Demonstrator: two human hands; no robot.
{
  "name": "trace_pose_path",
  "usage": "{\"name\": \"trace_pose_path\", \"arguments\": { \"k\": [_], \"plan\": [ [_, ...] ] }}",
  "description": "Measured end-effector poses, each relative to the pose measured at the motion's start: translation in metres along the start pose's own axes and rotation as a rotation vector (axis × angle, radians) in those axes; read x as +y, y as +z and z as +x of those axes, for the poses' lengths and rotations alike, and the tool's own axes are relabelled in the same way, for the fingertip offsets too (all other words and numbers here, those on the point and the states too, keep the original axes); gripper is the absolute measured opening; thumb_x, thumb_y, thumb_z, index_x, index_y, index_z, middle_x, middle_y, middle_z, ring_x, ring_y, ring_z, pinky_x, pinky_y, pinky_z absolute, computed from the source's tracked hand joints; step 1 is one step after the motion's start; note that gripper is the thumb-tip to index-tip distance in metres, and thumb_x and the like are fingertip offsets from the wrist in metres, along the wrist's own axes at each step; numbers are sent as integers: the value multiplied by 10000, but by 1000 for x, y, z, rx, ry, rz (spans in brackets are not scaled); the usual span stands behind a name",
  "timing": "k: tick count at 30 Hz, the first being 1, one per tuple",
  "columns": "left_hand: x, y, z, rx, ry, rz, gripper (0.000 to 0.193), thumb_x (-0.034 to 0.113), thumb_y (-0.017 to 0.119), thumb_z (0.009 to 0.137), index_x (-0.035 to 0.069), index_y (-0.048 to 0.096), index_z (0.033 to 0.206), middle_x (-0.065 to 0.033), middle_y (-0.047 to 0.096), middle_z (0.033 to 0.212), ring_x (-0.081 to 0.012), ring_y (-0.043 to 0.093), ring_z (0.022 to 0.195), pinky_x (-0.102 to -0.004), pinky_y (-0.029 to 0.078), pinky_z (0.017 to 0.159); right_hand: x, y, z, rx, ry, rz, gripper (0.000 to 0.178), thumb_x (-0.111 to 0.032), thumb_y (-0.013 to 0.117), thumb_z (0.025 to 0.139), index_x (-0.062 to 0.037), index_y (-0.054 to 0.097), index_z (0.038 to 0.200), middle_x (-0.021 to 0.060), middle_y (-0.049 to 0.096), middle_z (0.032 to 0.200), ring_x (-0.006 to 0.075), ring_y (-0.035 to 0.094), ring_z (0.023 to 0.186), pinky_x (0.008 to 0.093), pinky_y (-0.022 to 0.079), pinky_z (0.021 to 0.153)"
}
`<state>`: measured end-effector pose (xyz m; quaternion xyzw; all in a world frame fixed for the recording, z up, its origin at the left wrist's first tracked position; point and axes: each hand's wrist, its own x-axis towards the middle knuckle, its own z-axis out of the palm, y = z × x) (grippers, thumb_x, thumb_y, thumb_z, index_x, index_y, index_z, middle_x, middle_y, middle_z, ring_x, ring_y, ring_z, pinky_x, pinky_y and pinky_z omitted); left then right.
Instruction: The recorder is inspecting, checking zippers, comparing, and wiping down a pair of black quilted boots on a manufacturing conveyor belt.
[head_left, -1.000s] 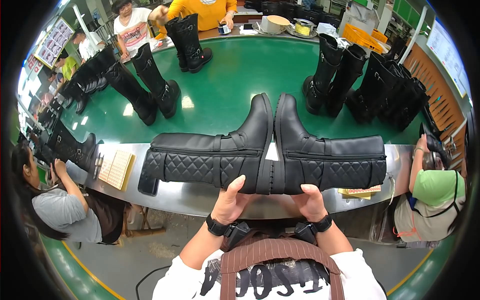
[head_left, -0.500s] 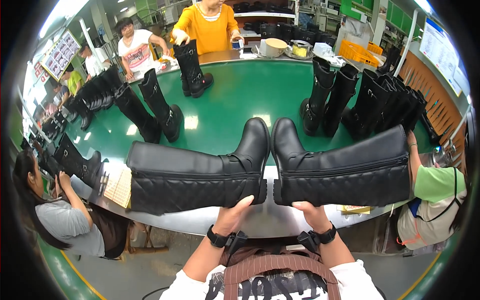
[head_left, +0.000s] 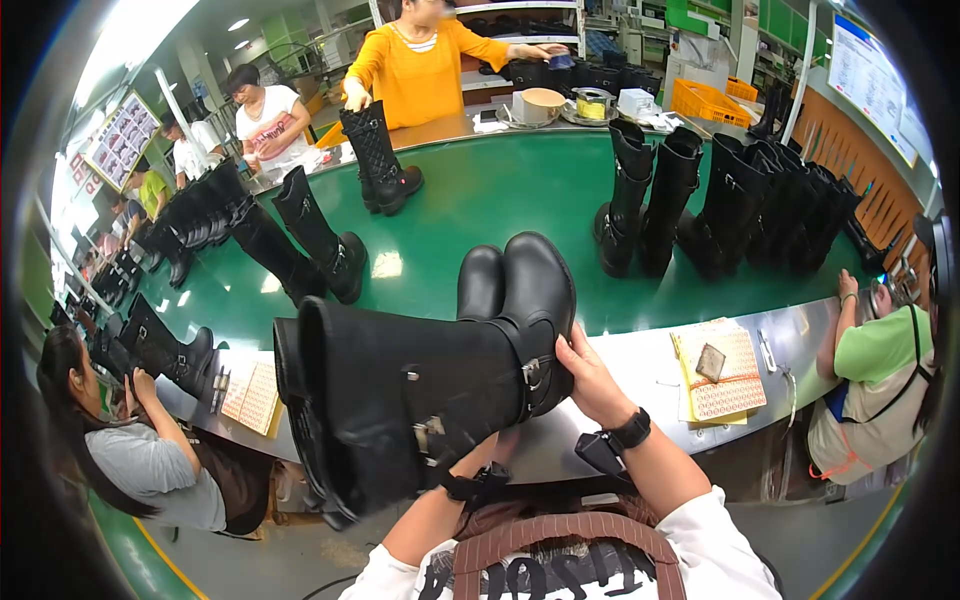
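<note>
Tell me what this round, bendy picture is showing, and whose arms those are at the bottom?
A small camera sits on a person's head and looks down, so its wide lens bends the edges. The arms at the bottom are that person's own. Their right hand grips the heel of a pair of tall black boots, held together on their sides. The left hand is mostly hidden beneath the boots, so its grip can't be seen. Ahead is a green table where more black boots stand upright. On its shiny metal edge lies a stack of patterned paper sheets. Other people work around the table; one in an orange top touches a quilted boot.
</note>
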<state>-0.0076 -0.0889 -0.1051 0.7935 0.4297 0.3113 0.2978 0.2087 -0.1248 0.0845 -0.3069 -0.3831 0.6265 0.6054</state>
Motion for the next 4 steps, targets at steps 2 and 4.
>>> {"name": "trace_pose_path", "arguments": {
  "k": [2,4],
  "plan": [
    [43,-2,-27,6,50,-98,538,75,621,814,70,504,1339,-159,520,1321,-298,501,1208,-428,411,1006,1,-10,7,15,16,49,500,-271,474,1030,-101,319,1473,21,444,1415,124,456,1251,312,379,1053],
    [72,-87,-20,46,134,-278,640,71,632,811,79,405,1409,-161,459,1377,-287,466,1246,-412,408,1010,-4,-26,15,-149,169,403,502,-280,468,1030,-133,307,1482,37,444,1423,149,465,1257,308,375,1059]
  ]
}}
